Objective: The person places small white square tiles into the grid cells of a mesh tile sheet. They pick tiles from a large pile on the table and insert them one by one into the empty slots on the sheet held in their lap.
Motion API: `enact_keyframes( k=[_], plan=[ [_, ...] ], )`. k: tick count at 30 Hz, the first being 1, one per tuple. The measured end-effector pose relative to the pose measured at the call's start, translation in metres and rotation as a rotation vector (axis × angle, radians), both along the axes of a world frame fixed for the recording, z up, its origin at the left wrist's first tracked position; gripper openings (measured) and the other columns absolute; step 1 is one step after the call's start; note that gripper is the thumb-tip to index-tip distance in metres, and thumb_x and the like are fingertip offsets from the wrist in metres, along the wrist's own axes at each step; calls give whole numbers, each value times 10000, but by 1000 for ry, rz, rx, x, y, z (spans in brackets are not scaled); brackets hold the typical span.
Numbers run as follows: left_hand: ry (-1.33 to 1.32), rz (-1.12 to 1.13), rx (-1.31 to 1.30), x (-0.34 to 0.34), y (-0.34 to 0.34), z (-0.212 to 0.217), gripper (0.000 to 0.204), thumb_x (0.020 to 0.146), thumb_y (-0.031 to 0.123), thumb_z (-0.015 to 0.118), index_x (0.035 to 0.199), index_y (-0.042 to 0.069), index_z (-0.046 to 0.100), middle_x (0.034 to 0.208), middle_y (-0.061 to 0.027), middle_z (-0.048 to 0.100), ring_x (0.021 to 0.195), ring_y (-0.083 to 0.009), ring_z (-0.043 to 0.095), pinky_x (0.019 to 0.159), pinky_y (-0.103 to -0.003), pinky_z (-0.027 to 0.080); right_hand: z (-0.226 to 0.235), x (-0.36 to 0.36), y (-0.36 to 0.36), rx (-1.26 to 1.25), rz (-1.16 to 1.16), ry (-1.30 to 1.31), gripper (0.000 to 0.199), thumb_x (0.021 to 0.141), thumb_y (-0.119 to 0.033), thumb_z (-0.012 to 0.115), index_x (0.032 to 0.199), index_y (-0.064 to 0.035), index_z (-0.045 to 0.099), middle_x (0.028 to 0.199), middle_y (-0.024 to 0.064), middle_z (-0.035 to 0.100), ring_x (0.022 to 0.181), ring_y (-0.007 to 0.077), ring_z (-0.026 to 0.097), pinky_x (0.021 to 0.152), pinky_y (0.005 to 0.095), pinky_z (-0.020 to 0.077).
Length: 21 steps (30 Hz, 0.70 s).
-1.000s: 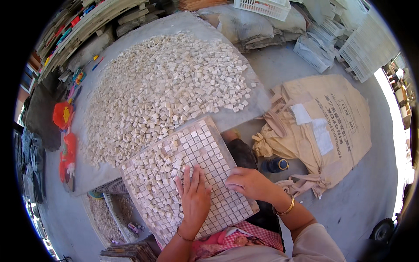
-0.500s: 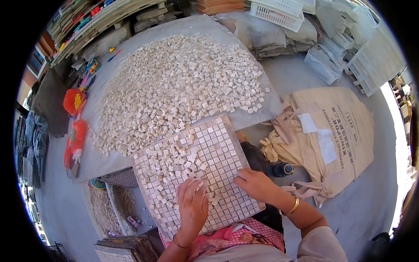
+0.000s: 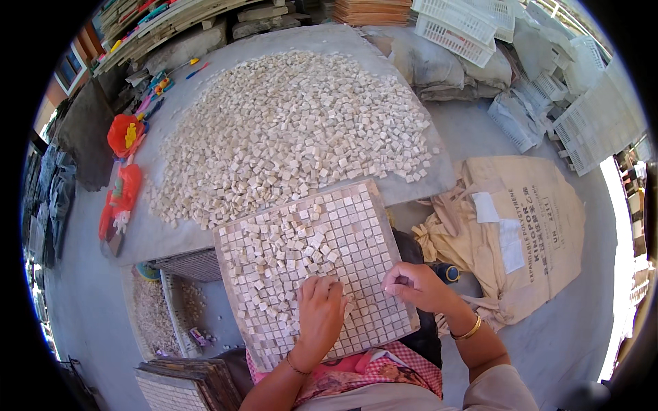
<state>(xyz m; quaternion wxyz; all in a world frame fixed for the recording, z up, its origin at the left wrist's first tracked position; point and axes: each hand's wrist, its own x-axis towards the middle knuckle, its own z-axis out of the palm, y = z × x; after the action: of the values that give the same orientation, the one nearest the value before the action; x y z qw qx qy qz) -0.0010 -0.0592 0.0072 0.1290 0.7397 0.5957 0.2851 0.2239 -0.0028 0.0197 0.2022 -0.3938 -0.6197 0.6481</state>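
Across my lap lies a square board with a wooden rim [image 3: 382,219], its grid filled on the right with small pale stone tiles [image 3: 356,233]. A heap of loose tiles [image 3: 274,257] covers much of its left part. My left hand [image 3: 322,308] rests over the lower middle of the board, fingers bent and drawn together among the tiles; what lies under the fingertips is hidden. By the board's right edge, my right hand [image 3: 417,284] is raised slightly with thumb and fingers pinched. Whether a tile is between them is too small to tell.
Beyond the board, a wide pile of tiles [image 3: 295,130] covers a grey table [image 3: 442,161]. A beige sack [image 3: 555,233] and dark bottle [image 3: 447,272] are at right. Stacked boards [image 3: 185,387] stand lower left, near a bin of tiles [image 3: 151,318]. White crates [image 3: 456,31] sit far right.
My right hand has lifted off the tiles at the board's right side. My left hand's spread fingers have drawn together and bent. The whole view has shifted slightly.
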Motion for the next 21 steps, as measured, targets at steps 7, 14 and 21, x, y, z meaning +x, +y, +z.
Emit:
enact_keyframes(
  k=[7,14,21],
  plan=[
    [-854,181,-375,-21,-2,13,200,804,8,610,992,12,541,979,-95,593,920,-238,558,824,-371,463,-1,-34,-9,203,108,31,73,883,-91,577,923,-30,575,894,65,588,809,157,595,683,289,493],
    [-1469,196,-607,-49,-31,5,141,869,-28,515,1005,2,535,927,-65,592,846,-130,559,745,-283,476,-30,-61,-18,759,176,-365,150,814,-109,647,943,-53,595,877,84,555,789,269,595,679,348,503],
    [-699,70,-418,-28,-48,-5,105,809,-1,607,913,15,607,849,-100,597,758,-227,578,688,-323,468,-20,-68,-18,802,198,-361,128,802,-66,613,915,-39,558,875,96,542,775,278,582,666,353,496]
  ],
)
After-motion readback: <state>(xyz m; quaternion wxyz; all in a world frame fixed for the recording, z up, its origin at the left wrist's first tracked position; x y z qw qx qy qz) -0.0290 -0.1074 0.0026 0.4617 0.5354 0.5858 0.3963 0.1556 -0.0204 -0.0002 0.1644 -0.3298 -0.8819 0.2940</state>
